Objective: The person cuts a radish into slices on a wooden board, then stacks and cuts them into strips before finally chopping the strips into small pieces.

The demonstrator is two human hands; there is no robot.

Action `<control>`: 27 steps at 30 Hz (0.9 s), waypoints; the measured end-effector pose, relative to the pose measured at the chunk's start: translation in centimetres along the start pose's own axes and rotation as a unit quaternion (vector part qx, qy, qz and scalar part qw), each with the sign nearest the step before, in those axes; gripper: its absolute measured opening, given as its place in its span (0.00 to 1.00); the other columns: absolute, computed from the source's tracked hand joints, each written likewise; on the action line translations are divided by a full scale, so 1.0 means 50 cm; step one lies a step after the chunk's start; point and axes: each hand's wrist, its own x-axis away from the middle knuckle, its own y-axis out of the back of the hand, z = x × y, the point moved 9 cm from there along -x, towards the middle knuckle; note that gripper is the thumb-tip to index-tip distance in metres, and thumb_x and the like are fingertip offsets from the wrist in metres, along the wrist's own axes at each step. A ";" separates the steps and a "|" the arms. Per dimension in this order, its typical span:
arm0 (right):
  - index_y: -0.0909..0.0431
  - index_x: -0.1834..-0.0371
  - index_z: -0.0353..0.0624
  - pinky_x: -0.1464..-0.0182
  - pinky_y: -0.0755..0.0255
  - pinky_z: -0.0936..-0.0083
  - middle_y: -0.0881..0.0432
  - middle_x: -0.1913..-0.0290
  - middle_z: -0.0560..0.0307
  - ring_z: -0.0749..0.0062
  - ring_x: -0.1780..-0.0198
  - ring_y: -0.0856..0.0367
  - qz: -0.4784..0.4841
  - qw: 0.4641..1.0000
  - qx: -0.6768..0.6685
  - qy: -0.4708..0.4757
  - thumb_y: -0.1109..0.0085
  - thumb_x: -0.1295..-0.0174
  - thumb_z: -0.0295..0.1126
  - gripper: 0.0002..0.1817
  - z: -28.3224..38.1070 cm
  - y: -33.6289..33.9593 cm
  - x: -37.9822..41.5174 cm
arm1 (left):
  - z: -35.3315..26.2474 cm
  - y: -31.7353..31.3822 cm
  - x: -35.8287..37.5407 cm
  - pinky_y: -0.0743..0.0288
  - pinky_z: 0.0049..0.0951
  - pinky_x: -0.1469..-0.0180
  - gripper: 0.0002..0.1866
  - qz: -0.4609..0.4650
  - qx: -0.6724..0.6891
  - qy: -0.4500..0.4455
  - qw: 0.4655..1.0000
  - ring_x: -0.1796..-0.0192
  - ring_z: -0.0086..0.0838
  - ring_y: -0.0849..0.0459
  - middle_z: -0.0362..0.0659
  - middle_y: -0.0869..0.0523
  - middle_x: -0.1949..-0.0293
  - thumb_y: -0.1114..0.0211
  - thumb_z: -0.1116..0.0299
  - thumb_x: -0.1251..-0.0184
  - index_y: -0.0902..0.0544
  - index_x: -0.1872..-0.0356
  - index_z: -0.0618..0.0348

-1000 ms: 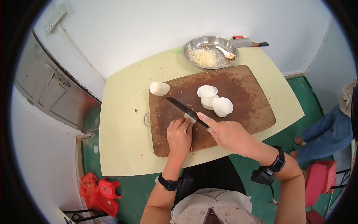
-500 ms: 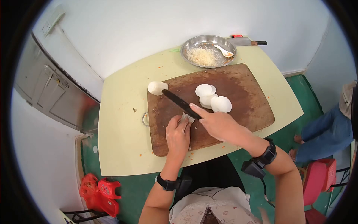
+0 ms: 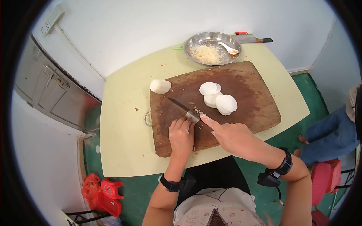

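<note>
My right hand (image 3: pixel 237 139) is wrapped round the handle of a knife (image 3: pixel 178 104), its index finger stretched along the blade. The blade lies across a small bundle of cut white radish (image 3: pixel 193 116) on the wooden cutting board (image 3: pixel 245 83). Closed fingertips of my left hand (image 3: pixel 181 136) pin that bundle close beside the blade. Tiny chopped bits (image 3: pixel 200 111) lie just past the blade. Overlapping round radish slices (image 3: pixel 218 98) rest to the right of it. At the board's upper left corner lies an uncut radish chunk (image 3: pixel 160 86).
Behind the board stands a steel plate (image 3: pixel 187 56) with chopped white bits (image 3: pixel 205 54) and a white spoon (image 3: pixel 228 48). A cleaver (image 3: pixel 245 38) lies beside it. A metal ring (image 3: pixel 148 119) sits by the board's left edge. Another person's legs (image 3: pixel 328 132) show at right.
The knife has come down and back toward me, its tip now away from the radish chunk. Small chopped bits now show beside the blade. The left hand stays on the bundle.
</note>
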 end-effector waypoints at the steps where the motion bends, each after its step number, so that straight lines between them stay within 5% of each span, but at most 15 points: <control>1: 0.47 0.29 0.43 0.76 0.28 0.59 0.23 0.80 0.46 0.52 0.79 0.22 0.008 1.000 -0.010 -0.005 0.54 0.38 0.26 0.31 -0.002 0.000 0.000 | 0.000 0.000 0.000 0.26 0.37 0.57 0.08 0.000 0.001 -0.001 1.000 0.59 0.42 0.19 0.49 0.15 0.63 0.32 0.76 0.51 0.17 0.68 0.65; 14: 0.50 0.27 0.52 0.75 0.30 0.59 0.23 0.79 0.47 0.53 0.76 0.22 -0.021 0.998 -0.054 -0.015 0.53 0.35 0.31 0.32 -0.029 -0.034 -0.066 | -0.011 0.005 0.000 0.24 0.35 0.59 0.07 -0.019 -0.009 -0.033 0.999 0.62 0.42 0.19 0.50 0.16 0.64 0.34 0.79 0.50 0.17 0.67 0.66; 19: 0.46 0.28 0.49 0.75 0.29 0.59 0.22 0.80 0.48 0.53 0.78 0.22 -0.051 0.997 -0.053 -0.012 0.55 0.34 0.31 0.29 -0.015 0.000 -0.020 | -0.011 0.010 0.001 0.25 0.36 0.60 0.08 -0.030 0.010 -0.030 0.999 0.62 0.43 0.19 0.50 0.17 0.66 0.35 0.80 0.50 0.18 0.66 0.67; 22: 0.46 0.29 0.48 0.75 0.29 0.59 0.22 0.80 0.47 0.53 0.77 0.22 -0.060 0.997 -0.036 0.012 0.55 0.34 0.32 0.29 0.007 0.004 -0.005 | 0.003 0.010 0.004 0.25 0.38 0.57 0.07 -0.005 0.001 0.058 0.998 0.61 0.44 0.19 0.52 0.16 0.65 0.35 0.81 0.50 0.19 0.68 0.68; 27: 0.47 0.28 0.45 0.75 0.29 0.59 0.23 0.80 0.47 0.53 0.77 0.22 -0.056 0.998 -0.020 0.020 0.54 0.35 0.30 0.30 0.012 -0.012 0.005 | -0.005 0.009 0.004 0.24 0.38 0.57 0.06 -0.010 0.016 -0.011 1.000 0.61 0.45 0.19 0.52 0.16 0.65 0.35 0.81 0.51 0.20 0.70 0.68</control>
